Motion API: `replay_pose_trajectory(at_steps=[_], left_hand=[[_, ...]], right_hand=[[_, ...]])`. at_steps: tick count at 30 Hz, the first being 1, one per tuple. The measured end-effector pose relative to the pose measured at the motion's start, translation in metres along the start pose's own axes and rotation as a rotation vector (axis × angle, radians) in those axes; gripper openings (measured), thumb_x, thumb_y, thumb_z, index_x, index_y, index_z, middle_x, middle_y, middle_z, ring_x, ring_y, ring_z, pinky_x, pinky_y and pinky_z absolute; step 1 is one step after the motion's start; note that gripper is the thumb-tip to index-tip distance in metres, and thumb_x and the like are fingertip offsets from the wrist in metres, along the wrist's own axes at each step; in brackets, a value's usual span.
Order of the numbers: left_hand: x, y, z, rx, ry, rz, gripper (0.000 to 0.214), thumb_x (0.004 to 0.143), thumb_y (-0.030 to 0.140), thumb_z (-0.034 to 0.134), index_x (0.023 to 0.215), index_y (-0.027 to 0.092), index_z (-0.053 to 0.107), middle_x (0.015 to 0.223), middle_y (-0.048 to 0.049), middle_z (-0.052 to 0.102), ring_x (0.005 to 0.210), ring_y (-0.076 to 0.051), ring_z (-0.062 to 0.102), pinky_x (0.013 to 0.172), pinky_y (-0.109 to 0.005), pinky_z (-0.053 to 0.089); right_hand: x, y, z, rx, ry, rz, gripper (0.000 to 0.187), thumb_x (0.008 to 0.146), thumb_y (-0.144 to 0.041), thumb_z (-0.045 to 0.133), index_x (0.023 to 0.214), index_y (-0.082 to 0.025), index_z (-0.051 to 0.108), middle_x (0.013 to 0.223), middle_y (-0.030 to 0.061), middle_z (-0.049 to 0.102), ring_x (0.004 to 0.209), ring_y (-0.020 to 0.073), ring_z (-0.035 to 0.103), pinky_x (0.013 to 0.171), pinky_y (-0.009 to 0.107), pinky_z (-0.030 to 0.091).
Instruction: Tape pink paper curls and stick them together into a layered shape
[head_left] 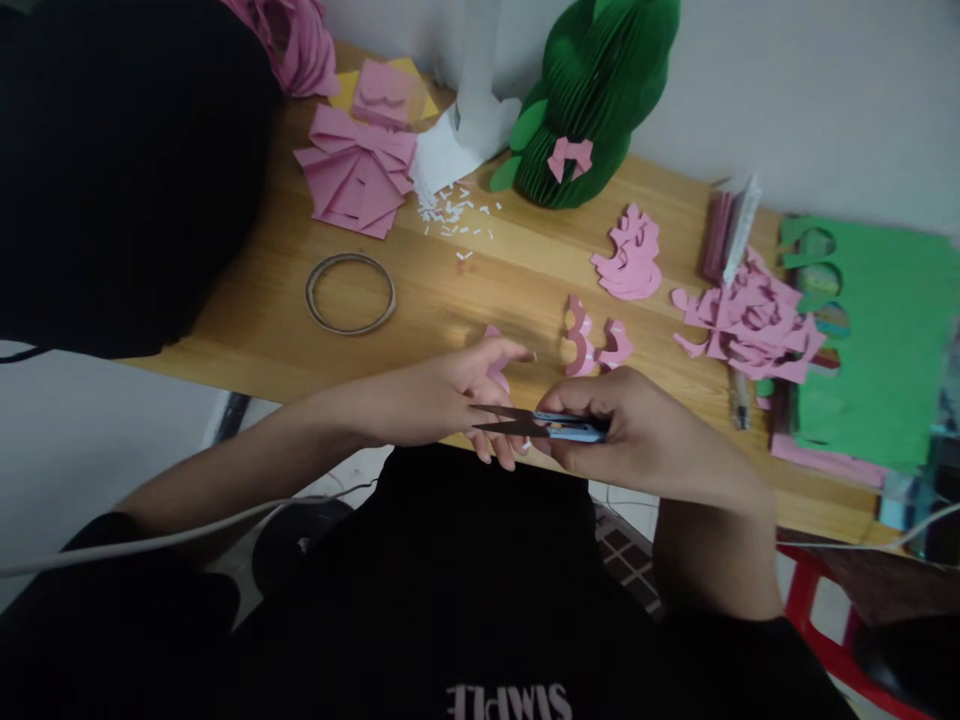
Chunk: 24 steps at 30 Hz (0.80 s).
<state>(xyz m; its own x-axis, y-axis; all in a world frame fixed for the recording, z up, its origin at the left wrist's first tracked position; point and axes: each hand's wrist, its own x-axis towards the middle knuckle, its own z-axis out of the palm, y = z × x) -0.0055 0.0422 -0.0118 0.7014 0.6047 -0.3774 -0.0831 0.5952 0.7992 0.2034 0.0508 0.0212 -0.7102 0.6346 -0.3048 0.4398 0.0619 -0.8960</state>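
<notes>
My right hand (637, 425) is wrapped round a pair of thread snips (574, 428) with blue handles. Their dark blades are parted and point left, overlapping my left hand in view. My left hand (476, 395) has its thumb and fingers spread over the table's front edge. Tiny white specks show at its thumb tip and near its fingertips; I cannot tell what they are. Partly hidden behind that hand is a pink paper piece (493, 342). Just beyond my right hand lie a scalloped pink paper cutout (577, 338) and a smaller curved pink piece (616, 343).
A roll of tape (309, 290) lies left. Behind it are folded pink papers (352, 170) and white scraps (450, 215). A green honeycomb paper shape (600, 100) stands at the back. Pink offcuts (757, 315) and green sheets (885, 340) lie right. A white cable (187, 535) crosses low left.
</notes>
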Motion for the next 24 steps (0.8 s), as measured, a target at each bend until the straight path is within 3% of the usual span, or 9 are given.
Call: replay_pose_trajectory(at_steps=[3,6,10,12,15,16,20,24], left_hand=[[0.000,0.001,0.000,-0.016,0.005,-0.050,0.037,0.072,0.014,0.073,0.108,0.016,0.065,0.066,-0.0054,0.074,0.058,-0.022,0.073,0.057,-0.028,0.056],[-0.003,-0.001,-0.002,-0.050,0.042,-0.075,0.047,0.071,0.013,0.073,0.117,0.016,0.062,0.069,-0.0066,0.074,0.058,-0.023,0.073,0.057,-0.030,0.055],[-0.013,-0.012,-0.012,-0.006,0.075,0.002,0.042,0.075,0.010,0.064,0.116,0.020,0.060,0.083,-0.0056,0.075,0.064,-0.017,0.072,0.062,-0.028,0.055],[-0.018,-0.022,-0.021,0.121,0.271,0.160,0.031,0.076,0.011,0.062,0.106,0.017,0.065,0.085,-0.0047,0.073,0.069,-0.015,0.070,0.068,-0.027,0.055],[-0.022,-0.040,-0.031,0.355,0.737,0.350,0.027,0.072,0.009,0.064,0.097,0.017,0.068,0.092,-0.0049,0.072,0.082,-0.017,0.067,0.078,-0.029,0.054],[-0.022,-0.046,-0.033,0.442,0.820,0.371,0.025,0.072,0.010,0.065,0.095,0.018,0.068,0.095,-0.0054,0.072,0.087,-0.018,0.067,0.081,-0.029,0.054],[-0.016,-0.056,-0.028,0.697,0.797,0.377,0.029,0.081,0.015,0.061,0.109,0.020,0.064,0.114,-0.0079,0.069,0.102,-0.021,0.065,0.089,-0.034,0.052],[-0.011,-0.055,-0.020,0.824,0.786,0.374,0.038,0.086,0.021,0.060,0.123,0.020,0.055,0.117,-0.0103,0.067,0.102,-0.022,0.065,0.094,-0.040,0.049]], right_hand=[[0.000,0.001,0.001,0.010,0.002,0.008,0.014,0.073,-0.010,0.059,0.069,-0.019,0.069,0.052,-0.0059,0.053,0.048,0.0072,0.040,0.045,0.018,0.031],[-0.001,0.005,0.004,0.038,0.034,0.050,0.012,0.074,-0.012,0.059,0.066,-0.018,0.066,0.054,-0.0053,0.051,0.049,0.0076,0.040,0.045,0.019,0.031],[-0.005,0.015,0.007,0.109,0.110,0.140,0.015,0.075,-0.019,0.063,0.060,-0.018,0.060,0.052,-0.0055,0.044,0.049,0.0077,0.036,0.044,0.020,0.028],[-0.006,0.021,0.008,0.138,0.172,0.177,0.018,0.076,-0.024,0.064,0.059,-0.018,0.061,0.052,-0.0047,0.044,0.050,0.0084,0.036,0.045,0.021,0.029],[-0.007,0.028,0.012,0.163,0.351,0.212,0.018,0.074,-0.029,0.068,0.061,-0.017,0.064,0.054,-0.0036,0.047,0.051,0.0091,0.038,0.047,0.022,0.031],[-0.006,0.030,0.014,0.190,0.418,0.221,0.019,0.073,-0.030,0.069,0.061,-0.017,0.065,0.054,-0.0034,0.048,0.051,0.0092,0.038,0.047,0.022,0.032],[-0.003,0.038,0.030,0.354,0.627,0.256,0.020,0.068,-0.034,0.073,0.061,-0.017,0.066,0.055,-0.0022,0.051,0.052,0.0097,0.039,0.048,0.023,0.033],[0.000,0.046,0.049,0.460,0.762,0.315,0.020,0.071,-0.036,0.074,0.067,-0.017,0.068,0.054,-0.0042,0.047,0.049,0.0081,0.034,0.046,0.023,0.027]])
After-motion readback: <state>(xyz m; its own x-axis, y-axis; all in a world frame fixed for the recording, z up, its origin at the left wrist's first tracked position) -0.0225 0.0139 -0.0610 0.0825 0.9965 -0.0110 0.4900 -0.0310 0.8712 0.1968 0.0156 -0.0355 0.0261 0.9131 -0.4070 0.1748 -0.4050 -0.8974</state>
